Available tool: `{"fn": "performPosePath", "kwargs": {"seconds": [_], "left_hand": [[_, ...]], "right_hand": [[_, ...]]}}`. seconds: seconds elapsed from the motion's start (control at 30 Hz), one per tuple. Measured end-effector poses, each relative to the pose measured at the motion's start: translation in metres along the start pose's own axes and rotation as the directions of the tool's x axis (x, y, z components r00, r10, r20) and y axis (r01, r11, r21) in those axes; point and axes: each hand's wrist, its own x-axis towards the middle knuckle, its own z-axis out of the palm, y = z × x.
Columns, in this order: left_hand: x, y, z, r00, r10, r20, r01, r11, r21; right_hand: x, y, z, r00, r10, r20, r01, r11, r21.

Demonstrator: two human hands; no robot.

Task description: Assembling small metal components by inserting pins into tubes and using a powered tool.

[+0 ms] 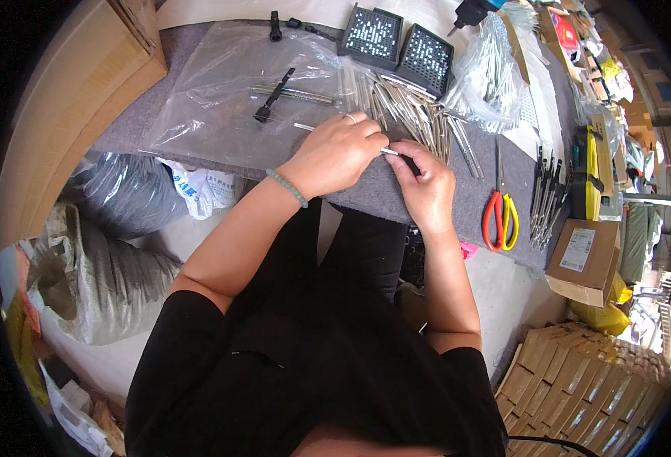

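Near the front edge of the grey felt-covered table, my left hand [339,150] is closed around a thin silvery metal rod [303,127]; one end sticks out past its far side. At the rod's other end, my right hand [427,181] pinches with thumb and fingers, just touching the left. The rod's middle is hidden under my left hand. Just beyond the hands lies a loose pile of similar metal rods [419,114]. A black rod-like tool [276,95] rests across a few clear tubes [305,95] on a clear plastic bag [213,91].
Two black trays [372,36] of small silvery pieces stand behind the pile. Right of them is a plastic bag of rods [491,72], under a blue-black power tool [472,11]. Scissors with red and yellow handles [501,221], several drill bits [546,198] and a cardboard box [584,260] lie right.
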Motion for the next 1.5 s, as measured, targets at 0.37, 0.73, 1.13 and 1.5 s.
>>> {"fn": "performPosePath", "kwargs": {"seconds": [0.37, 0.73, 1.13, 1.5], "left_hand": [[0.003, 0.001, -0.001, 0.995, -0.093, 0.028, 0.095, 0.99, -0.106], [0.001, 0.001, 0.002, 0.994, -0.105, 0.016, 0.106, 0.99, -0.095], [-0.001, 0.003, 0.002, 0.996, -0.075, -0.042, 0.075, 0.997, -0.005], [-0.001, 0.002, 0.001, 0.997, -0.058, -0.059, 0.056, 0.998, -0.037]], "right_hand": [[0.021, 0.009, -0.024, 0.999, 0.051, -0.012, -0.051, 0.997, -0.06], [0.036, -0.001, -0.03, 0.943, 0.264, 0.201, -0.24, 0.961, -0.138], [0.003, -0.004, -0.016, 0.989, -0.02, 0.144, 0.032, 0.996, -0.08], [0.005, 0.005, -0.008, 0.989, -0.057, 0.137, 0.071, 0.993, -0.099]]}}
